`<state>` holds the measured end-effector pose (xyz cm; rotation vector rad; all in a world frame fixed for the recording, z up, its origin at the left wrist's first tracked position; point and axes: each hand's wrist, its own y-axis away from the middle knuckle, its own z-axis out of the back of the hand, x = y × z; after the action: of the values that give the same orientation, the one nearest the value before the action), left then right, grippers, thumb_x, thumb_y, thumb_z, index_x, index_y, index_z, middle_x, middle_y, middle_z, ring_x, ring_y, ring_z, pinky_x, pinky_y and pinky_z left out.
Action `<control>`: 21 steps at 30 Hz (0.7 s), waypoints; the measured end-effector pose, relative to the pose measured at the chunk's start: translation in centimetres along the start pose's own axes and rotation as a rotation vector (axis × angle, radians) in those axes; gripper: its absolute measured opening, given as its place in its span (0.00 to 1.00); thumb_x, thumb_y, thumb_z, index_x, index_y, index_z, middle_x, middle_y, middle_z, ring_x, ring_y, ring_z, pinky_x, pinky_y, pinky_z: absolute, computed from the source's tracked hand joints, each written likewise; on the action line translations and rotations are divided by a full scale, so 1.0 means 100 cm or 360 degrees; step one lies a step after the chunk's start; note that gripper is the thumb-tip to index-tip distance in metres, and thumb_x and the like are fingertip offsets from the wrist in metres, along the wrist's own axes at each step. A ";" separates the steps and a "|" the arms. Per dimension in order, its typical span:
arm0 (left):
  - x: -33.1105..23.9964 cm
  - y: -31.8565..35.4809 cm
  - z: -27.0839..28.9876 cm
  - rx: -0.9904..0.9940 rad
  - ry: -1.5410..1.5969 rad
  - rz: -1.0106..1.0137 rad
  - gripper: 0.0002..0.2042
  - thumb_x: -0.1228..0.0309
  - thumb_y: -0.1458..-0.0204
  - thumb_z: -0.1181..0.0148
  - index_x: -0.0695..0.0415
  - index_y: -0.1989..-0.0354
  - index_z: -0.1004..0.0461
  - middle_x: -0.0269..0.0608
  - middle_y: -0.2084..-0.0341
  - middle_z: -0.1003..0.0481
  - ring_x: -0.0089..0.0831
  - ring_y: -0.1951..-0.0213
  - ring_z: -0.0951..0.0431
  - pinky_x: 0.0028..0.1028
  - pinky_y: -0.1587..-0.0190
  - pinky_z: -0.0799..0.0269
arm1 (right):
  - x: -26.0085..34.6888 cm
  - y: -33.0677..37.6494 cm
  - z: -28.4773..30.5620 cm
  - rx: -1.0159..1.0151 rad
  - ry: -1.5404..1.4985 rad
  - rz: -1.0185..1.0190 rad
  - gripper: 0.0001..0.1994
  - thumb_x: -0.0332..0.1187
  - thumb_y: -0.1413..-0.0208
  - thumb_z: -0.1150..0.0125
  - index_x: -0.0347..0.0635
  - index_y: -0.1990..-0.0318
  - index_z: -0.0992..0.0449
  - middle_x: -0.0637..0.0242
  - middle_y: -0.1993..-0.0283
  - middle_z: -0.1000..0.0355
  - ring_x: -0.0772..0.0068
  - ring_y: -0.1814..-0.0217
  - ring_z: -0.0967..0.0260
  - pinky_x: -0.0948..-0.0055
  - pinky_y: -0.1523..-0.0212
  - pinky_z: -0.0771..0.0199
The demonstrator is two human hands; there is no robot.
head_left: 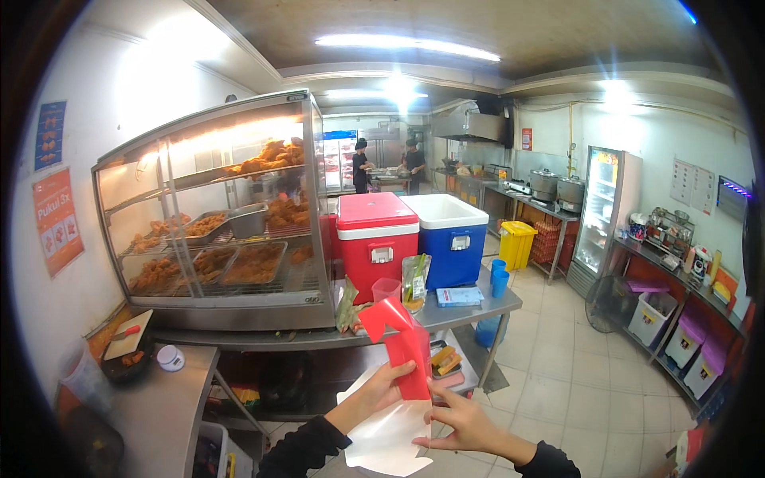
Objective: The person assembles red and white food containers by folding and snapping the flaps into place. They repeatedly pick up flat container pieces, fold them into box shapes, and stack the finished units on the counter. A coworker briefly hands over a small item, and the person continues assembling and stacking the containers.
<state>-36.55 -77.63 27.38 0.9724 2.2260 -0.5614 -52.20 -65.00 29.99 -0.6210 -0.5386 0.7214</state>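
In front of me I hold up a partly folded cardboard food box, red on its outer face and white inside. Its red flaps bend upward at the top, and a wide white panel spreads out below. My left hand grips the left side, thumb on the red panel. At the right edge, my right hand has its thumb and fingers closed on the cardboard near the white panel. Just beyond the box stands a steel table with a clear plastic cup and a green-and-clear pouch.
A glass warming cabinet with fried chicken stands left. Behind the table items are a red cooler and a blue cooler. A fan and glass-door fridge stand right. Two people work at the back.
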 end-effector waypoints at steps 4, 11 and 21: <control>-0.035 -0.094 0.032 0.0184 0.0375 0.0065 0.20 0.70 0.49 0.47 0.62 0.48 0.41 0.46 0.53 0.34 0.38 0.48 0.35 0.41 0.44 0.40 | -0.076 -0.055 0.010 -0.0077 0.0074 0.0134 0.20 0.45 0.68 0.29 0.40 0.73 0.27 0.49 0.52 0.35 0.62 0.65 0.28 0.73 0.67 0.27; -0.122 -0.251 0.020 0.0687 0.0269 -0.0143 0.14 0.70 0.46 0.51 0.58 0.51 0.37 0.40 0.56 0.31 0.33 0.50 0.33 0.39 0.44 0.40 | -0.239 -0.148 0.058 -0.0459 -0.0174 0.0382 0.26 0.45 0.73 0.25 0.43 0.65 0.29 0.40 0.47 0.39 0.53 0.54 0.31 0.68 0.56 0.30; -0.209 -0.452 -0.031 0.0965 -0.0463 -0.0650 0.15 0.66 0.45 0.52 0.57 0.51 0.38 0.37 0.55 0.31 0.28 0.52 0.31 0.31 0.48 0.36 | -0.446 -0.259 0.103 -0.1572 -0.1213 0.0308 0.38 0.50 0.53 0.42 0.41 0.40 0.51 0.56 0.42 0.43 0.58 0.40 0.46 0.62 0.40 0.44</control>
<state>-61.19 -114.77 49.83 0.6412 2.0211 -1.5224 -75.77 -109.82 44.31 -1.3307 -1.6031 0.8508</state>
